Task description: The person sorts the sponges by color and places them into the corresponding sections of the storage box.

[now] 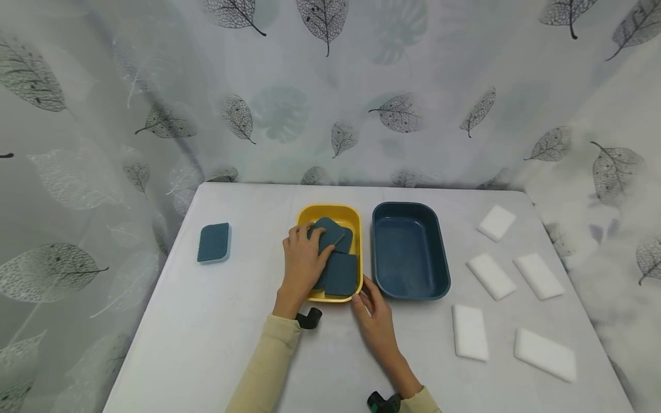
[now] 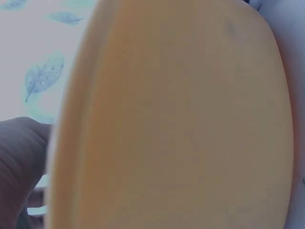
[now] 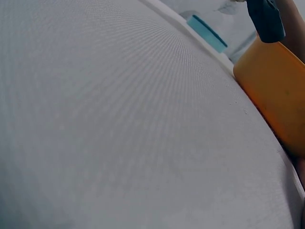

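Note:
A yellow tray (image 1: 360,229) stands mid-table with several dark blue sponges (image 1: 341,274) in it. My left hand (image 1: 303,261) reaches over its left side and holds a tilted blue sponge (image 1: 328,230) between fingers and thumb, above the others. At the near right corner of the tray, my right hand (image 1: 376,321) grips the wall with thumb and fingers. In the left wrist view the tray's yellow wall (image 2: 190,114) fills most of the picture, with part of the left hand (image 2: 21,162) at the edge. The right wrist view catches the yellow tray (image 3: 274,86) at its right side.
Just right of the yellow tray is a dark blue tray (image 1: 410,252). A single blue sponge (image 1: 214,242) lies at the left of the white table (image 1: 206,344). Several white sponges (image 1: 470,332) are spread over the right side. A leaf-patterned curtain (image 1: 330,103) hangs behind.

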Available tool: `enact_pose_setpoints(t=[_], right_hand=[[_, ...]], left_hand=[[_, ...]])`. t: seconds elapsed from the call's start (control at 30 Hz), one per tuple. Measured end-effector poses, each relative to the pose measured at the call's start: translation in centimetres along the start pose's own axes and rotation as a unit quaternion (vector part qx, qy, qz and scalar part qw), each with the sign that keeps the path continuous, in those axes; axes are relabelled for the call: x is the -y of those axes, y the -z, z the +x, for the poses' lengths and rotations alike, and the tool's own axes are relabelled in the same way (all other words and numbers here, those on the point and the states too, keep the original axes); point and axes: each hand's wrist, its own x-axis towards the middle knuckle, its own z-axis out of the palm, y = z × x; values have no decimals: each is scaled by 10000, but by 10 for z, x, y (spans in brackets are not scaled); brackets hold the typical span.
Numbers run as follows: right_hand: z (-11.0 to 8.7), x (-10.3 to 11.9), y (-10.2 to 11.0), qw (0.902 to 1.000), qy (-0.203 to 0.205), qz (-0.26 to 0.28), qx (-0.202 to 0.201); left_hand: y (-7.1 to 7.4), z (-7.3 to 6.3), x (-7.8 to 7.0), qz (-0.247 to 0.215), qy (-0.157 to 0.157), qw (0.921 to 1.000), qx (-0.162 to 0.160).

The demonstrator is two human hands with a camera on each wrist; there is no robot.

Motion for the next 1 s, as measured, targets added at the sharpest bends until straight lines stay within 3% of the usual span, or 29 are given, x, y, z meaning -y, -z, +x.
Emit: enact_pose_setpoints(t=[0.33, 0.77, 1.0], right_hand=[[0, 1, 0, 10000, 46, -68, -47], [1, 3, 0, 10000, -15, -65, -69], [0, 1, -2, 9999, -66, -59, -75]], left_hand=[[17, -16, 14, -603, -81, 9973, -410], [49, -33, 55, -593, 407, 9941, -812], [55, -45, 85, -383, 569, 9931, -954]])
